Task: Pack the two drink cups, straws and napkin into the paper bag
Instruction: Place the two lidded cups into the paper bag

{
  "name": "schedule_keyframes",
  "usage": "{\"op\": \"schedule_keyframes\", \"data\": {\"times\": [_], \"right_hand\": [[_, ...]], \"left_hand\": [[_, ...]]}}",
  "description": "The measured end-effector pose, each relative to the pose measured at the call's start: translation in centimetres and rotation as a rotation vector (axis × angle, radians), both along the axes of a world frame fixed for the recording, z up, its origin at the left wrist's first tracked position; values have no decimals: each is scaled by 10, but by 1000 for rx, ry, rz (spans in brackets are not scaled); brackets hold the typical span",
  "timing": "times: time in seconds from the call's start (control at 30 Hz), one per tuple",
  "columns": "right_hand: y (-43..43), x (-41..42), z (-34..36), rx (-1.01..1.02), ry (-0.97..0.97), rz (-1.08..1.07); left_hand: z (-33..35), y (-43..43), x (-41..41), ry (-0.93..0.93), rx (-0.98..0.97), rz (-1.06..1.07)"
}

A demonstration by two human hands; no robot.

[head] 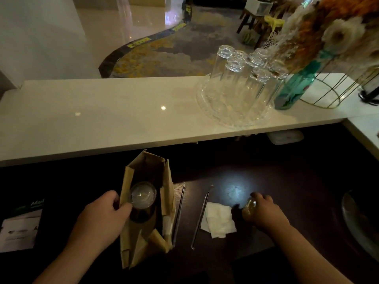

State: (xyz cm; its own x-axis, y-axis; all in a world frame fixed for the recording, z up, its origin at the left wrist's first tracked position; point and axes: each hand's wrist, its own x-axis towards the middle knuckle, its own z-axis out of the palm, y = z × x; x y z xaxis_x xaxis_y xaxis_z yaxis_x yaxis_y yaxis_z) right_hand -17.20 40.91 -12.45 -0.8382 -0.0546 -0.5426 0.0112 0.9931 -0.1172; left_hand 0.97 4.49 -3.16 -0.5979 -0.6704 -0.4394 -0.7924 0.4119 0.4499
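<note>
An open brown paper bag (167, 193) stands on the dark counter. Inside it sits one drink cup (143, 194) with a clear domed lid. My left hand (102, 214) grips the bag's left wall by its rim. My right hand (264, 210) is closed over the top of the second drink cup (249, 208), which stands on the counter to the right. Two metal straws lie between bag and cup: one straw (178, 214) beside the bag, the other straw (200, 218) further right. A white napkin (218, 220) lies crumpled beside the second straw.
A raised white ledge (102, 119) runs across behind the dark counter, carrying a glass tray (235, 117) of upturned glasses, a teal vase (295, 91) with dried flowers and a gold wire stand (328, 97). A leaflet (20, 228) lies at left, a metal dish (361, 224) at right.
</note>
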Motion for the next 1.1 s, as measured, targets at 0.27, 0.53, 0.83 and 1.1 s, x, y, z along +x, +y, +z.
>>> {"op": "schedule_keyframes", "data": {"times": [0.27,0.53,0.83,1.1], "right_hand": [[-88,13,111,-75,133,397],[-219,62,185,-343,189,851],[-270,108,52,-163,-76,948],[-276,139,10,-81,-134,912]], "left_hand": [[-3,-12,13,22,60,14],[-5,-16,22,103,104,23],[-19,-17,29,93,-44,50],[-26,-13,37,119,-16,13]]}}
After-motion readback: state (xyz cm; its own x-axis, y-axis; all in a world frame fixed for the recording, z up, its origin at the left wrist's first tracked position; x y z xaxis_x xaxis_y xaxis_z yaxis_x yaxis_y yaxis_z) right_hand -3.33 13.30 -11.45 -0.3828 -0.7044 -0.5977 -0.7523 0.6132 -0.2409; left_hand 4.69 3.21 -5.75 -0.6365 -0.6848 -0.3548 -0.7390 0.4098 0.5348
